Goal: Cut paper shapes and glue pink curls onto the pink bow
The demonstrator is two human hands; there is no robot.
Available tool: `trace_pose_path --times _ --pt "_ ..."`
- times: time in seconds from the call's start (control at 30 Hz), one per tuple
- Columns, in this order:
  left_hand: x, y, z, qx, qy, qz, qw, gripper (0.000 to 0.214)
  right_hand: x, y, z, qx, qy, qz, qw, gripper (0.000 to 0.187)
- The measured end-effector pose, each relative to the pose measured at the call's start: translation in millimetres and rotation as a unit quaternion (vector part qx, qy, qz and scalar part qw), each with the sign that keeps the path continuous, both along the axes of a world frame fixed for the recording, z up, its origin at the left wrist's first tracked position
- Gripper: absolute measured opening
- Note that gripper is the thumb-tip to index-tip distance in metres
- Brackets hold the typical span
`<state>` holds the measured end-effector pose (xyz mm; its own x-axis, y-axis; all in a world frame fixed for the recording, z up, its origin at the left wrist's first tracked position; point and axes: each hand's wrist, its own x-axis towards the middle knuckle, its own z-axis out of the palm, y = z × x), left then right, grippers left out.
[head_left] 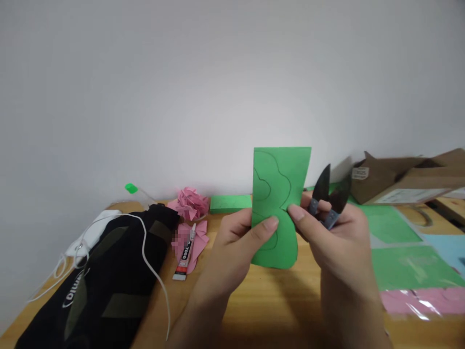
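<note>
A green sheet of paper [267, 169] with curved outlines drawn in dark pen is held upright above the table. Its lower right edge is cut into a rounded curve, with a notch partway up. My left hand [238, 249] pinches it from the left, thumb in front and fingers mostly behind. With thumb and fingertips, my right hand [336, 245] grips the paper's right edge at the notch. The same hand also holds scissors [321, 184], whose dark blades are spread apart and point upward. Their handles are hidden in the palm.
On the left lie a black bag [109, 286], a white cable [145, 242] and a glue tube [185, 254] over pink paper. Behind are a pink paper bundle [192, 203] and green block [230, 203]. Wrapped coloured sheets [410, 266] and a cardboard box [399, 177] occupy the right.
</note>
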<state>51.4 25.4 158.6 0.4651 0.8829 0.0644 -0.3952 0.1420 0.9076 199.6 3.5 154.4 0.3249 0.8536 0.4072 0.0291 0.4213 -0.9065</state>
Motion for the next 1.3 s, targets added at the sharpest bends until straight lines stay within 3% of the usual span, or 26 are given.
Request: trace_pose_path --times 0.1,0.33,0.7,0.83,0.97,1.1,1.3 --pt "-1.2 1.7 -3.9 0.027 0.043 0.006 0.999 0.028 7.1 0.2 4.0 -0.005 -0.015 0.041 0.999 0.019" --pt "-4.0 5.4 -6.6 0.087 0.073 0.106 0.988 0.042 20.5 0.3 14.9 -0.064 -0.042 0.142 0.987 0.028" --pt "-6.0 2.1 -0.6 0.1 0.095 0.08 0.987 0.038 25.9 -1.1 14.9 -0.092 -0.033 0.198 0.975 0.028" --pt "-6.6 1.7 2.5 0.132 0.115 0.085 0.981 0.036 29.5 1.7 14.3 -0.083 -0.033 0.21 0.974 0.028" --pt "-6.8 1.0 3.7 0.184 0.153 0.106 0.965 0.039 35.1 6.4 11.1 -0.087 -0.024 0.26 0.961 0.016" --pt "-6.4 1.9 6.8 0.196 0.168 0.11 0.96 0.038 38.3 8.1 7.8 -0.086 -0.03 0.244 0.965 0.02" --pt "-5.5 9.8 7.6 0.127 0.129 0.076 0.98 0.039 32.5 7.5 8.6 -0.086 -0.032 0.207 0.974 0.018"
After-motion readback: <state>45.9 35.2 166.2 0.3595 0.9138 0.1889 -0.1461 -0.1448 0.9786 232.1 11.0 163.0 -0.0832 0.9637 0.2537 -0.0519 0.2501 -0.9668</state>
